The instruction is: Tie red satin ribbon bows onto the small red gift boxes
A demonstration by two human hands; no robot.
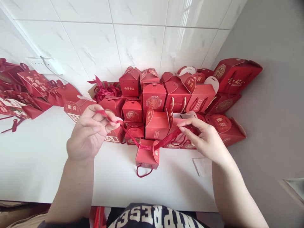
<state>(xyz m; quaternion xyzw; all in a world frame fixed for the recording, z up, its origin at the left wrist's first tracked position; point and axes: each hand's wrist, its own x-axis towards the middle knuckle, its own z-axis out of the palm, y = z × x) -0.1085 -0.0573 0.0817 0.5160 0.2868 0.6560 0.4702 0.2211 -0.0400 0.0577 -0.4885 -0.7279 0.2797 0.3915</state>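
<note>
A dark red ribbon [167, 139] runs between my two hands and crosses the top of a small red gift box [144, 158]. My left hand [91, 131] pinches one end, up and to the left of the box. On the right, my right hand [201, 136] grips the other end between thumb and fingers. The box stands on the white table, with a red cord handle [144, 174] hanging at its near side. Whether the ribbon passes through the box's top cannot be made out.
Many red gift boxes [153, 98] are stacked against the tiled wall [137, 41]. Loose ribbons [108, 90] lie in a carton behind. More red bags [33, 84] sit at the left, below a wall socket [45, 66]. A grey wall [266, 120] bounds the white table [114, 183] on the right.
</note>
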